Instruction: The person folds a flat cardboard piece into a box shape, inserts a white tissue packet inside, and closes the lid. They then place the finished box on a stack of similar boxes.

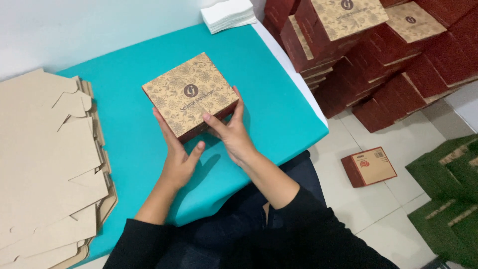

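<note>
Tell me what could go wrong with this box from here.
1. Both the left hand and right hand grip the closed box only along its near side, so it could tip away or slip.
2. Pressing thumbs might dent the front wall.
3. The flat cardboard blanks overhang the teal table edge; an elbow could knock them off.

"What sort of place is this?"

"A small packaging workroom. A turquoise-covered bench (279, 114) carries a thick stack of flat, die-cut cardboard blanks (47, 164) at the left and a pile of white paper sheets (228, 14) at the far edge."

"What else shows it?"

"Finished dark-red boxes with patterned tan lids (368, 45) are heaped against the wall on the right, green boxes (450, 194) stand on the white tiled floor (388, 219), and one small red box (368, 167) lies alone there."
</note>
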